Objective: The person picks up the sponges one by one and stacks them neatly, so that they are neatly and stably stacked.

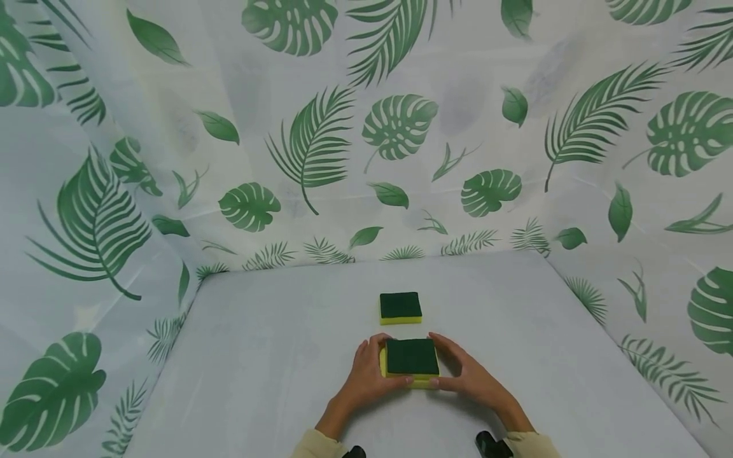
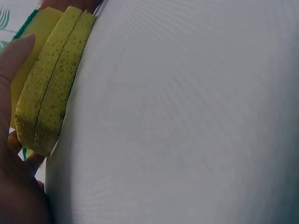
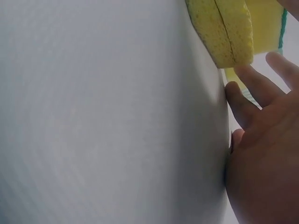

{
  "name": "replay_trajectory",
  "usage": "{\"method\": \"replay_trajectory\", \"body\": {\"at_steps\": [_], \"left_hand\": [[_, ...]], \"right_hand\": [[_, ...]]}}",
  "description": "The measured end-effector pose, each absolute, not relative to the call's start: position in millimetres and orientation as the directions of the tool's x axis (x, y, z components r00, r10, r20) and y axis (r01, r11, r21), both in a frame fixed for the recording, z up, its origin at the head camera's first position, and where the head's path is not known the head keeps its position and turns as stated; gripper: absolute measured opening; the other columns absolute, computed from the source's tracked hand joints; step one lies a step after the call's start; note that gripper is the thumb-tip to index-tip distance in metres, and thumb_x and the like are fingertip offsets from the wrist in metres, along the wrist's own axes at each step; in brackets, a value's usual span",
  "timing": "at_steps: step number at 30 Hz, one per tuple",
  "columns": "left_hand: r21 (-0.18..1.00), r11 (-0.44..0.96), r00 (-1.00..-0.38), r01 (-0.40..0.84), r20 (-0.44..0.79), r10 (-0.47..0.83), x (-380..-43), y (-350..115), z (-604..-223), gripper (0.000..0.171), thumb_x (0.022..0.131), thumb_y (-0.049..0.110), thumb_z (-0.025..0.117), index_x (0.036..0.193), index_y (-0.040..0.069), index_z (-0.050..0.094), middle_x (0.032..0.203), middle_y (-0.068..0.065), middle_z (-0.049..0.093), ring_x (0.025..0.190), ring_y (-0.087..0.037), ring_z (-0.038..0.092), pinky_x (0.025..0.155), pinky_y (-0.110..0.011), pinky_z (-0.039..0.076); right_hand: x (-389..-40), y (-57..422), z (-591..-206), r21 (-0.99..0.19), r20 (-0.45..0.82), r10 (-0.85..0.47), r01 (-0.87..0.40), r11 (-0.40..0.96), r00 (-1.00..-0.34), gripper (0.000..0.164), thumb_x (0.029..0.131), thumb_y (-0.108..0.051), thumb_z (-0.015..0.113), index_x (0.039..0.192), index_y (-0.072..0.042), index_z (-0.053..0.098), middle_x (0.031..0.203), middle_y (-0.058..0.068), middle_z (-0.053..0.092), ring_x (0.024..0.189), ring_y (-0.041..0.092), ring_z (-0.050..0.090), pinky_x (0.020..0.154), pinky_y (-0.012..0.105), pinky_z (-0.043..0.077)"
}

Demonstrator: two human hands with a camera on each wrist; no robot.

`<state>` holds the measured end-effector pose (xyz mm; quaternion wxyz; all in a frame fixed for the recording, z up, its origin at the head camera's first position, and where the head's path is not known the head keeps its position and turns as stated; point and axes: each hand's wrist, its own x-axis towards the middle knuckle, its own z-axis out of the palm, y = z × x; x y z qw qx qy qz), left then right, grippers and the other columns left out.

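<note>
A scrub sponge [image 1: 411, 356] with a dark green scouring top sits over porous yellow sponge layers [image 2: 51, 79]. A thin dark seam splits these layers lengthwise, and their underside is right at the white table. My left hand [image 1: 366, 372] grips the top sponge at its left end, thumb along the near side and fingers round the far corner. At the other end my right hand [image 1: 472, 378] spans it, thumb at the near edge and index finger at the far corner. In the right wrist view the other fingertips are close by the layers' end.
Another green-and-yellow scrub sponge [image 1: 401, 306] lies a short way behind the stack. The white table [image 1: 275, 356] meets a leaf-printed cloth [image 1: 321, 229] at the back and both sides. Dark wrist devices [image 1: 492, 444] show at the bottom edge.
</note>
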<state>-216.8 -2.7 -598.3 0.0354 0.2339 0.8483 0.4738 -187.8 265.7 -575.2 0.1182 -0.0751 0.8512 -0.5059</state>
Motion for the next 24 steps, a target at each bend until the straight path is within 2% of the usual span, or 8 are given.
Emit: {"method": "replay_trajectory", "body": {"at_steps": [9, 14, 20, 24], "left_hand": [[0.812, 0.452, -0.889, 0.369, 0.167, 0.426, -217.2, -4.1, -598.6, 0.09, 0.085, 0.049, 0.089, 0.148, 0.009, 0.038, 0.144, -0.012, 0.06, 0.138, -0.027, 0.053, 0.124, -0.062, 0.019], [0.818, 0.448, -0.889, 0.362, 0.16, 0.428, -217.0, -4.2, -598.0, 0.09, 0.086, 0.049, 0.088, 0.148, 0.009, 0.038, 0.146, -0.012, 0.058, 0.141, -0.028, 0.051, 0.125, -0.062, 0.017], [0.848, 0.415, -0.895, 0.329, 0.141, 0.423, -216.0, -4.4, -596.7, 0.091, 0.085, 0.052, 0.087, 0.15, 0.013, 0.038, 0.148, -0.006, 0.055, 0.14, -0.028, 0.045, 0.121, -0.061, 0.025], [0.878, 0.367, -0.887, 0.307, 0.124, 0.445, -215.3, -7.6, -594.2, 0.091, 0.09, 0.052, 0.082, 0.156, 0.013, 0.034, 0.156, -0.002, 0.05, 0.148, -0.031, 0.04, 0.12, -0.065, 0.029]], "right_hand": [[-186.4, 260.2, -576.6, -0.898, -0.091, -0.252, -0.03, 0.438, -0.963, 0.093, 0.09, -0.036, 0.087, 0.167, -0.018, 0.038, 0.169, 0.017, 0.037, 0.157, 0.044, 0.027, 0.121, 0.073, 0.018], [-186.9, 258.4, -577.9, -0.901, -0.092, -0.244, -0.024, 0.434, -0.965, 0.093, 0.09, -0.037, 0.087, 0.167, -0.017, 0.039, 0.168, 0.016, 0.038, 0.157, 0.045, 0.028, 0.121, 0.074, 0.018], [-187.2, 259.3, -579.1, -0.879, -0.092, -0.229, -0.029, 0.475, -0.969, 0.091, 0.091, -0.039, 0.086, 0.166, -0.016, 0.041, 0.167, 0.016, 0.04, 0.156, 0.045, 0.027, 0.119, 0.076, 0.019], [-185.8, 260.4, -580.0, -0.868, -0.093, -0.217, -0.028, 0.495, -0.972, 0.092, 0.09, -0.042, 0.086, 0.166, -0.017, 0.041, 0.168, 0.016, 0.039, 0.156, 0.046, 0.026, 0.118, 0.078, 0.02]]}}
